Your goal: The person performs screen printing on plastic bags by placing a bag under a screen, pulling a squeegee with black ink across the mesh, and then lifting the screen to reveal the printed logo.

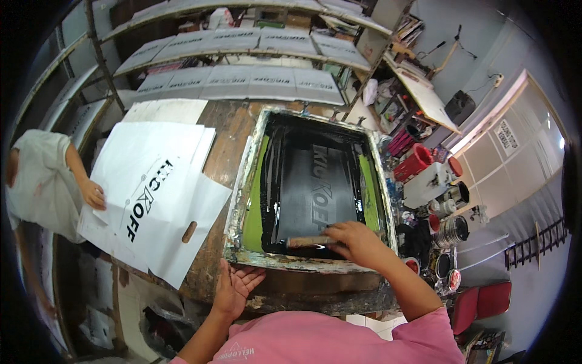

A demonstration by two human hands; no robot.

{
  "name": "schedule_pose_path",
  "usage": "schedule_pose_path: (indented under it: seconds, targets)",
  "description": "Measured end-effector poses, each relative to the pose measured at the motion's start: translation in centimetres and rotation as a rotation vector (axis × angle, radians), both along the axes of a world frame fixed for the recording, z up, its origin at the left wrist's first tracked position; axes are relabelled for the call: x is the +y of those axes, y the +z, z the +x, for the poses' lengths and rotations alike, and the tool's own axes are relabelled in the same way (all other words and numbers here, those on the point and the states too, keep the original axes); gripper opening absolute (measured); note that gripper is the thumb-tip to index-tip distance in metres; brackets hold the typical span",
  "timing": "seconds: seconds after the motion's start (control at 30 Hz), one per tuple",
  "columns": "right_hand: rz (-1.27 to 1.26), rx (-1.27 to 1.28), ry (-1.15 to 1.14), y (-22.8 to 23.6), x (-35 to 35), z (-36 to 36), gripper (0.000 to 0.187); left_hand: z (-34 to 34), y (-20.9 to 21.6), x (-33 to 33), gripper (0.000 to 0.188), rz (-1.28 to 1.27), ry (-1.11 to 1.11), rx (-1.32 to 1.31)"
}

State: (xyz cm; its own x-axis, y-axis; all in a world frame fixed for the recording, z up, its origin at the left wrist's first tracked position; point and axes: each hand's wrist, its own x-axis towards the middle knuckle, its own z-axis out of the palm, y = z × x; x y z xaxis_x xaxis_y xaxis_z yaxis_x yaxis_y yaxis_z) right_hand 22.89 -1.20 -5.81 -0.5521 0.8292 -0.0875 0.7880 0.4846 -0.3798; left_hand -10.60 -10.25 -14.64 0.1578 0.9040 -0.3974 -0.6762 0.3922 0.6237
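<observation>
A screen printing frame (308, 262) lies on the wooden table in front of me, its mesh coated with black ink and green strips showing along both sides. My right hand (353, 244) is closed round a wooden-handled squeegee (307, 241), which rests across the near end of the inked mesh. Dark lettering shows through the ink in the middle. My left hand (238, 287) is palm up at the frame's near left corner, fingers stretched out and thumb against the edge; whether it bears any weight I cannot tell. Printed white bags (136, 176) lie stacked left of the frame.
At the far left, another person's hand (93, 195) touches the bag stack. Racks behind the table hold rows of printed bags (227, 79). Ink cans, a red container (414, 162) and a white jug (428, 183) crowd the right side. A red chair (482, 305) stands lower right.
</observation>
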Motion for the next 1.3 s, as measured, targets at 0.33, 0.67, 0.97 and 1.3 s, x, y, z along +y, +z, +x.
schedule_pose_path:
  seconds: [0.33,0.67,0.97,1.3]
  targets:
    - [0.618,0.007,-0.158,-10.7,28.5,3.3,0.033,0.1,-5.3,0.8,0.09,-0.322,0.021,0.186]
    - [0.704,-0.094,-0.294,-14.9,35.2,0.5,0.046,-0.1,-4.5,1.0,0.105,-0.668,0.183,0.313]
    - [0.575,0.005,-0.233,-14.1,17.4,-2.2,0.047,-0.3,-5.2,1.2,0.109,-0.388,0.065,0.19]
    - [0.179,-0.062,-0.184,-8.8,-3.2,-5.1,0.043,0.0,-6.4,0.8,0.111,-0.228,0.053,0.165]
